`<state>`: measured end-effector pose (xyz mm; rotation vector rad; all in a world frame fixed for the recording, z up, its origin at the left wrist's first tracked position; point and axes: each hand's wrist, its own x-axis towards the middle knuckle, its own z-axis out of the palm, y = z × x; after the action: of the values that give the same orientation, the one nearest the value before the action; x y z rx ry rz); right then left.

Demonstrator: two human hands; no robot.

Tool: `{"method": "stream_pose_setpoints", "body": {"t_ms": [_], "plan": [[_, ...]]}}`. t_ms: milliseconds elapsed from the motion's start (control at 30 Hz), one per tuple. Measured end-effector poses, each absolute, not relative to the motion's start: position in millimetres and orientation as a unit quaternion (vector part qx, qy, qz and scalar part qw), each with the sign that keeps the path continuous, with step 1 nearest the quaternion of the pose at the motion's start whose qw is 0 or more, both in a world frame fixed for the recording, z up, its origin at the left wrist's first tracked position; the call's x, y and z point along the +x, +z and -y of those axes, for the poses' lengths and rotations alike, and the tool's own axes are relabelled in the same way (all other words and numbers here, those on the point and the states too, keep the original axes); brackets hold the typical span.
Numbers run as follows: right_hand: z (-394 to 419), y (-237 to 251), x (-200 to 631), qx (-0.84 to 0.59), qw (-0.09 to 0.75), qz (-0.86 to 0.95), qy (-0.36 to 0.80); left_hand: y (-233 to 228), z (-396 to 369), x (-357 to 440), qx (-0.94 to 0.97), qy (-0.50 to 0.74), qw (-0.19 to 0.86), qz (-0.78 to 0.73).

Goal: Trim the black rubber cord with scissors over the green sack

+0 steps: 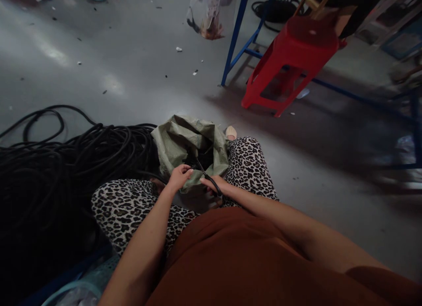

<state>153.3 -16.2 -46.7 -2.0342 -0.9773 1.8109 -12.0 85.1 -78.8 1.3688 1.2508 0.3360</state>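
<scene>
My right hand (212, 183) is closed around the black handles of a pair of scissors (216, 186). Their blades point forward over the mouth of a pale green woven sack (221, 154). Just left of the blades, my left hand (180, 176) has its fingers pinched together; what lies between them is too small to make out. Dark scraps (206, 158) show inside the sack, which stands between my knees. A large heap of coiled black rubber tubing or cable (108, 147) lies to the left, and one strand runs toward my left wrist.
A red plastic stool (296, 55) stands ahead on the right beside a blue metal frame (234, 38). A clear plastic bag (209, 16) sits on the grey floor farther off, among scattered white bits. Near my left elbow is a light blue basket (95, 275).
</scene>
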Motion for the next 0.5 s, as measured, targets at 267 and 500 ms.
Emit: {"method": "stream_pose_setpoints", "body": {"t_ms": [267, 500], "plan": [[15, -40, 150, -0.666, 0.111, 0.363, 0.642, -70, -84, -9, 0.578, 0.145, 0.598, -0.537], [14, -41, 149, -0.656, 0.107, 0.388, 0.638, -62, -81, -7, 0.562, 0.129, 0.62, -0.533]]}}
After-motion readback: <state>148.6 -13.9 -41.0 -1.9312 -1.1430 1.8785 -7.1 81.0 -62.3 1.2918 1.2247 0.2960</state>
